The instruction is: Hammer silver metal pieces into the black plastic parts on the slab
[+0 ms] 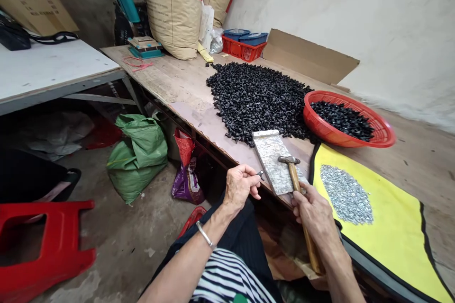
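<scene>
My left hand (pixel 241 187) pinches a small black plastic part (pixel 260 173) between thumb and fingertips, just left of a worn metal plate (pixel 270 161) at the table's edge. A pale spot shows on that part, too small to make out. My right hand (pixel 314 208) is wrapped round the wooden handle of a hammer (pixel 294 170), whose head lies over the plate. Behind the plate spreads a large heap of black plastic parts (pixel 259 94). To the right, a pile of small shiny metal pieces (pixel 346 194) lies on a yellow cloth (pixel 394 227).
A red plastic basket (pixel 386 132) with more black parts stands at the right. Tall paper sacks (pixel 174 4) and a red crate (pixel 241 49) are at the back. On the floor at left are a green sack (pixel 137 156) and a red stool (pixel 53 246).
</scene>
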Demonstrator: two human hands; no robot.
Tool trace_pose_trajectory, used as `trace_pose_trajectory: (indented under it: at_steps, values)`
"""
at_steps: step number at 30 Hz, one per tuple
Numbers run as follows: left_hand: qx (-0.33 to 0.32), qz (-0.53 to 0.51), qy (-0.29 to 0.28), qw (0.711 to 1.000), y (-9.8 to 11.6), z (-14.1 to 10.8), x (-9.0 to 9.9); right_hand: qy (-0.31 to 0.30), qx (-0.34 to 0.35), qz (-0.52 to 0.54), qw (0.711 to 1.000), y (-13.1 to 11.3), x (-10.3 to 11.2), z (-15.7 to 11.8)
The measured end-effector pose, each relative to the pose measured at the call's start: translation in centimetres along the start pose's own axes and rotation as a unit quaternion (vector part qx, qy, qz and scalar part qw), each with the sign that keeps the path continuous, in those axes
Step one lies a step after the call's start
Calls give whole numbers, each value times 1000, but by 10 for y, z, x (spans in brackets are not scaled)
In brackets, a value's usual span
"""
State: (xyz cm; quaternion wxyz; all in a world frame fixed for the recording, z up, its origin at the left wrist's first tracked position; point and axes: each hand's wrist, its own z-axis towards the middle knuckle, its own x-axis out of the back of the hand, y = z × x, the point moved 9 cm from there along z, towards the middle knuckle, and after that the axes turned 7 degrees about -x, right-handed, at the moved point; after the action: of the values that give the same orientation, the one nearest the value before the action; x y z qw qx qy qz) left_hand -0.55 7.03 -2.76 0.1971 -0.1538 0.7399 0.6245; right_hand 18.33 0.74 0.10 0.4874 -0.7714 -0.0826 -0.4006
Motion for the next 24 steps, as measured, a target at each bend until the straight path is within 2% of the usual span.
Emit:
trace_pose_trajectory:
  at_steps: [3,5,6,8,10,11,13,17,24]
  values:
    - [-10,18,-51,998,16,-7,-1,99,74,-134,983,-30,18,-15]
    - [-10,29,-83,996,25,-12,-5,137,140,-159,968,-54,23,-30]
    - [-10,32,-98,995,28,-15,-7,116,155,-123,973,-62,19,-34]
    - [-9,33,-123,992,34,-19,-11,-10,132,28,991,-64,0,-36]
    - [-3,30,-142,989,37,-22,-14,-139,71,174,972,-61,-26,-40]
    - [2,26,-148,989,38,-22,-15,-173,44,223,958,-59,-35,-42]
    - [13,15,-155,988,37,-23,-15,-177,15,284,942,-55,-43,-46]
    - [23,-11,-163,986,32,-22,-12,-139,-8,328,934,-49,-45,-51]
    - [52,-62,-189,979,17,-19,-12,-159,-51,385,908,-48,-48,-55]
